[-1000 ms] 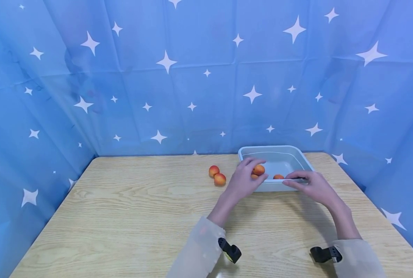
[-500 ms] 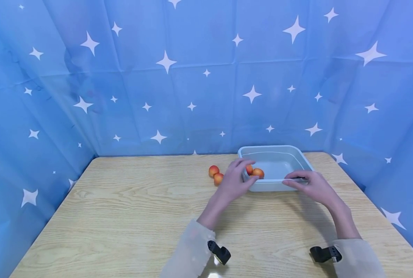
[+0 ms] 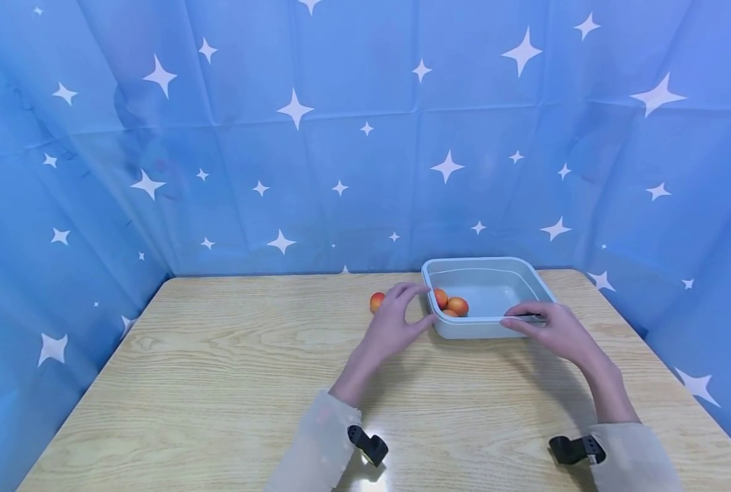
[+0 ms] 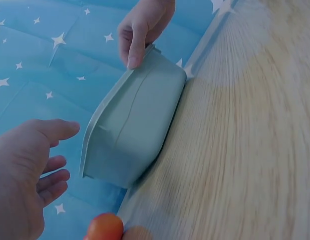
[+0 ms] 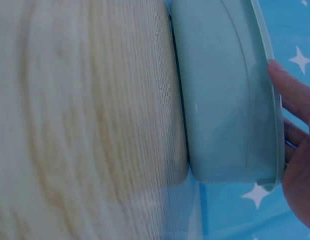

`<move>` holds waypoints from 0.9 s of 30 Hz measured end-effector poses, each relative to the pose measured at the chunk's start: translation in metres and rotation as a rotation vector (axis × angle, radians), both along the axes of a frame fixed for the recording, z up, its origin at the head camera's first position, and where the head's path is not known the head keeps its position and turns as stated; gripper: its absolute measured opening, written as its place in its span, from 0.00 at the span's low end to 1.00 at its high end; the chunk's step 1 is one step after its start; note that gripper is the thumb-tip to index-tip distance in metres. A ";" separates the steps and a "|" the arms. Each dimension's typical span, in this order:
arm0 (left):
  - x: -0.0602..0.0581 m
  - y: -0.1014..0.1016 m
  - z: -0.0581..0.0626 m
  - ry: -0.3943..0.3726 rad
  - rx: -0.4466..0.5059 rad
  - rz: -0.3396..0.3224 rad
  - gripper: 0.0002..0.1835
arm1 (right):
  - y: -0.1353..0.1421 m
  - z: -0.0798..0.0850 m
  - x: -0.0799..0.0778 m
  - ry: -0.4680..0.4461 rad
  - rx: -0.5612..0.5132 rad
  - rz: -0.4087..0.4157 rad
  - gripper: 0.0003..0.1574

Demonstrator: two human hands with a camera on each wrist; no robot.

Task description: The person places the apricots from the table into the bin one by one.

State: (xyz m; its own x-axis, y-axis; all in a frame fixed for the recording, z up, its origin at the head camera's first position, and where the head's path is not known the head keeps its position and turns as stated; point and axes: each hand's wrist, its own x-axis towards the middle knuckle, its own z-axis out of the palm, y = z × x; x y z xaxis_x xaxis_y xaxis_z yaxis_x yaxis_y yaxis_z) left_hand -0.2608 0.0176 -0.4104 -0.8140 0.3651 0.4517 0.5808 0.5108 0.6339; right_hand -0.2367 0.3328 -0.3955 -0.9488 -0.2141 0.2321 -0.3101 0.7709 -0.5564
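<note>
A pale blue-green plastic basin (image 3: pixel 479 329) stands upright at the back right of the table. Several orange-red apricots (image 3: pixel 458 306) lie together in its left front corner. My right hand (image 3: pixel 553 329) pinches the basin's front rim near the right corner, thumb outside, as the right wrist view also shows. Just left of the basin hovers my left hand (image 3: pixel 391 326), its thumb and fingers spread apart with nothing between them. Beyond that hand another apricot (image 3: pixel 376 301) sits on the table, partly covered by the fingers. In the left wrist view, an apricot (image 4: pixel 105 227) shows at the bottom edge.
The wood-grain table (image 3: pixel 218 383) runs up to a blue curtain (image 3: pixel 341 137) with white stars, which encloses the back and both sides. Black wrist cameras are strapped on both sleeves (image 3: pixel 316 437).
My left hand has let go of an apricot in the basin and moved left, out over the rim. The apricots there shifted toward the left corner. My right hand has stayed on the rim.
</note>
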 end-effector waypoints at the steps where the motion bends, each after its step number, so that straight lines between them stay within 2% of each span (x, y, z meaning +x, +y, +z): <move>1: 0.000 -0.002 0.000 -0.005 0.003 0.002 0.26 | 0.000 0.000 0.000 0.004 0.001 0.000 0.16; 11: -0.006 -0.018 -0.005 -0.025 -0.012 0.022 0.26 | 0.001 0.000 0.000 -0.004 -0.001 0.001 0.16; 21: -0.015 -0.031 -0.019 -0.054 -0.036 0.056 0.26 | 0.002 -0.001 0.000 -0.009 -0.003 0.003 0.16; 27: -0.018 -0.037 -0.023 -0.085 -0.032 0.065 0.26 | 0.001 -0.001 -0.001 0.005 0.005 0.007 0.16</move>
State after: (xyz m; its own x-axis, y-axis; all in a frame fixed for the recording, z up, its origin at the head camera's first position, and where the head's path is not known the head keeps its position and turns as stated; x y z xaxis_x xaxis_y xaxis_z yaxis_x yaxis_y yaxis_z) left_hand -0.2788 -0.0192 -0.4335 -0.8715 0.3234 0.3687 0.4904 0.5668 0.6620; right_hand -0.2374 0.3341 -0.3966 -0.9462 -0.2218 0.2357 -0.3181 0.7718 -0.5506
